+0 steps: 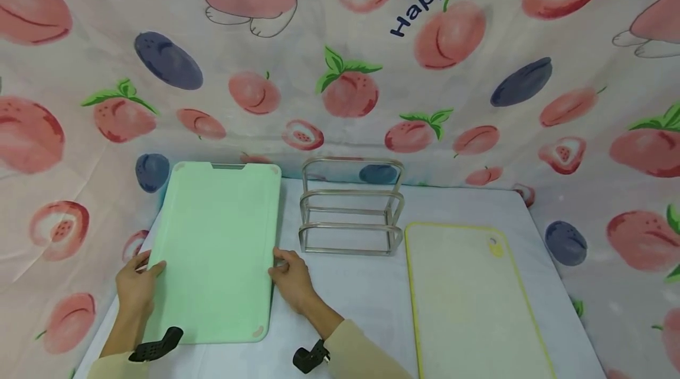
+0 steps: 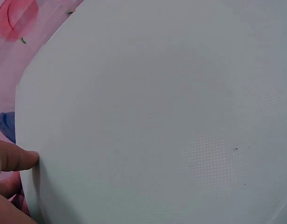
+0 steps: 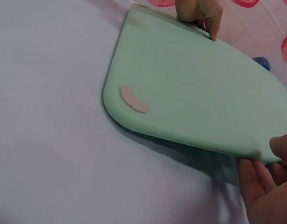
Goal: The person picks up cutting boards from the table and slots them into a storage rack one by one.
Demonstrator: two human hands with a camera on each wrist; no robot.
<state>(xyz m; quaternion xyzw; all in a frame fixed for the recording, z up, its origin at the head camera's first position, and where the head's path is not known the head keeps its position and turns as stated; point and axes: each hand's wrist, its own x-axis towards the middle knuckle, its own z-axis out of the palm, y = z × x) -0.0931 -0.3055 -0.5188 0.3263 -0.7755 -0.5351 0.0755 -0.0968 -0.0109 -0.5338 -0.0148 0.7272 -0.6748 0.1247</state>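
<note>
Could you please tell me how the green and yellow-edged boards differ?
The left hand and right hand grip the green board; neither touches the yellow-edged board. The green board has pinkish corner patches; the yellow-edged board shows a yellow patch near one corner. Both have rounded corners.

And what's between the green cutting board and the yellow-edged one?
In the head view, a metal rack stands towards the back; nearer are the right hand, gripping the green cutting board, and its sleeve.
</note>
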